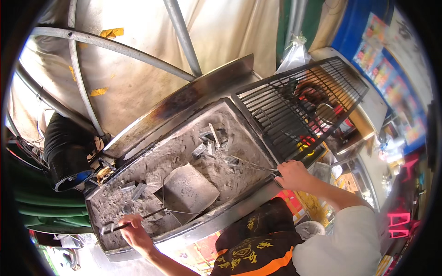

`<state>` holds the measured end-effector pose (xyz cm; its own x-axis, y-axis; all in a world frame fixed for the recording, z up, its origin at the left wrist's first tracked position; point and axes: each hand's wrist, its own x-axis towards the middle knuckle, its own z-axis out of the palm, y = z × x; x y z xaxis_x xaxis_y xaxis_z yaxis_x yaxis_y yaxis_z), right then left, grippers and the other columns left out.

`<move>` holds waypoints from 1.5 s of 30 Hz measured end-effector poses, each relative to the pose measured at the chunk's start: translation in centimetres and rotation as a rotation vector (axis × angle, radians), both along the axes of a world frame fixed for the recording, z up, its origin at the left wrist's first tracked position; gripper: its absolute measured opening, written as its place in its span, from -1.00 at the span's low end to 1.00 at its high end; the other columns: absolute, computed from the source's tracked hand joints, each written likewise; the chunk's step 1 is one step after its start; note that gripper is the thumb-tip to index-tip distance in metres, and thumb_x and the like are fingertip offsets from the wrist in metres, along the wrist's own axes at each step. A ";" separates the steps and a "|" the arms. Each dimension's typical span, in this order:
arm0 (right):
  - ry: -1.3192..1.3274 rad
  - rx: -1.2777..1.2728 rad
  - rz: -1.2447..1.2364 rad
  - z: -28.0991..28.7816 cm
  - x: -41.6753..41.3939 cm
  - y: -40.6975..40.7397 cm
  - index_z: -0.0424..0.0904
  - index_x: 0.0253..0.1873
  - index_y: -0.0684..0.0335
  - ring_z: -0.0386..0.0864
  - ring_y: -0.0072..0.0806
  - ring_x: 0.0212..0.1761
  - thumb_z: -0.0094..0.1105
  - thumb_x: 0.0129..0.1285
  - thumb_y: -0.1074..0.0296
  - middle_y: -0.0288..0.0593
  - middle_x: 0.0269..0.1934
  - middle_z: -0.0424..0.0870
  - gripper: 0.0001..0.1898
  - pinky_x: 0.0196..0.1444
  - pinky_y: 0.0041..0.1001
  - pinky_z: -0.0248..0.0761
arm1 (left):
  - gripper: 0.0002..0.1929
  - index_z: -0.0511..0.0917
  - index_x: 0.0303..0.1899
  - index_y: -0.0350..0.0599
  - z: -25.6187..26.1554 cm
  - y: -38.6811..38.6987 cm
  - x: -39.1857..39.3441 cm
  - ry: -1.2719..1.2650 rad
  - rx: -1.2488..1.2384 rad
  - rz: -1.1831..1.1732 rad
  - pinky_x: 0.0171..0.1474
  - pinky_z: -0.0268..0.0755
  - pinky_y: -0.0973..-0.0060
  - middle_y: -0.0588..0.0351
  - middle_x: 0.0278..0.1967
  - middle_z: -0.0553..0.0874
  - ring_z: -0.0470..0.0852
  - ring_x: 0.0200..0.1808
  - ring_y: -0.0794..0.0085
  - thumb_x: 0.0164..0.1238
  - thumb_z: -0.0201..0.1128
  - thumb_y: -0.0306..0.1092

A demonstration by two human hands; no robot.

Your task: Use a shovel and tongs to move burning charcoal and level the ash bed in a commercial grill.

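My left hand (133,229) grips the thin rod handle of a square metal scoop (191,186), which rests in grey ash inside a long metal charcoal grill (207,226). At the grill's near edge, my right hand (293,176) is closed on the handles of metal tongs (255,166). The tongs' tips reach left over the ash, beside a dark charcoal piece (230,160); whether they pinch it is unclear. A small heap of charcoal pieces (210,143) lies farther back. More charcoal (138,190) sits in the ash left of the scoop.
A black grill grate (276,114) covers the right end. Behind the trough stands a scorched metal backplate (179,100). A black flexible duct (67,155) is at the left, and metal poles (183,38) cross before a pale tarp. A pale bucket (310,229) stands below my right arm.
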<state>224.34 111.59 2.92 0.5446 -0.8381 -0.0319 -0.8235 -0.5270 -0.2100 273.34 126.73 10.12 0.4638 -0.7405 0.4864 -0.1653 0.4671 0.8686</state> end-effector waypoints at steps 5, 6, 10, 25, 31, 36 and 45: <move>-0.098 0.065 -0.062 -0.1 -2.6 -1.8 0.61 -0.28 0.30 0.70 -0.02 -0.24 0.35 0.19 0.07 0.02 -0.35 0.70 -0.65 -0.12 -0.15 0.55 | -0.52 0.30 -0.30 -0.05 1.0 0.4 -1.4 0.320 -0.173 -0.052 -0.20 0.00 0.45 0.27 -0.41 0.12 0.12 -0.33 0.48 0.59 0.01 0.21; -0.135 0.128 -0.140 -0.3 -2.8 -2.4 0.61 -0.28 0.29 0.69 0.01 -0.28 0.34 0.21 0.04 0.02 -0.38 0.69 -0.64 -0.17 -0.13 0.54 | -0.54 0.27 -0.30 -0.03 1.4 0.2 -1.6 0.364 -0.198 -0.014 -0.20 0.00 0.45 0.27 -0.40 0.11 0.11 -0.33 0.47 0.62 -0.02 0.19; -0.299 0.280 -0.337 -2.4 -2.4 -5.2 0.62 -0.31 0.28 0.68 0.05 -0.35 0.35 0.24 -0.02 0.05 -0.45 0.68 -0.60 -0.29 -0.13 0.51 | -0.61 0.20 -0.30 0.02 3.0 -0.6 -2.3 0.465 -0.259 0.138 -0.21 -0.02 0.45 0.26 -0.39 0.08 0.07 -0.34 0.46 0.69 -0.11 0.08; -0.649 0.579 -0.562 -8.2 1.2 -7.5 0.59 -0.43 0.30 0.67 -0.27 -0.57 0.37 0.26 -0.03 -0.07 -0.62 0.60 -0.55 -0.40 -0.32 0.47 | -0.72 0.49 -0.11 -0.09 14.9 4.7 -3.1 0.436 -0.324 0.546 -0.27 0.04 0.47 0.25 -0.44 0.18 0.10 -0.38 0.48 0.65 0.07 -0.06; -0.633 0.587 -0.577 -9.4 1.5 -6.6 0.54 -0.45 0.32 0.64 -0.31 -0.59 0.36 0.29 0.01 -0.11 -0.66 0.55 -0.55 -0.44 -0.33 0.43 | -0.75 0.51 -0.06 -0.10 16.5 8.5 -4.4 0.440 -0.307 0.765 -0.30 0.03 0.49 0.25 -0.42 0.16 0.09 -0.40 0.50 0.64 0.11 -0.11; -0.814 0.573 -0.661 -12.6 2.2 -4.3 0.60 -0.37 0.35 0.62 -0.32 -0.57 0.35 0.31 0.01 -0.08 -0.62 0.58 -0.57 -0.43 -0.34 0.41 | -0.70 0.63 -0.29 -0.08 15.0 16.6 -1.6 0.420 -0.244 0.589 -0.27 0.46 0.26 -0.09 -0.46 0.58 0.52 -0.41 0.16 0.45 0.32 -0.04; -0.648 0.331 -0.508 -12.6 0.9 -5.6 0.59 -0.29 0.39 0.48 -0.63 -0.64 0.38 0.32 0.24 -0.24 -0.59 0.57 -0.71 -0.61 -0.48 0.39 | -0.73 0.56 -0.20 -0.09 12.1 26.0 0.6 0.435 -0.307 0.678 -0.26 0.39 0.25 -0.08 -0.41 0.52 0.47 -0.37 0.20 0.54 0.23 -0.08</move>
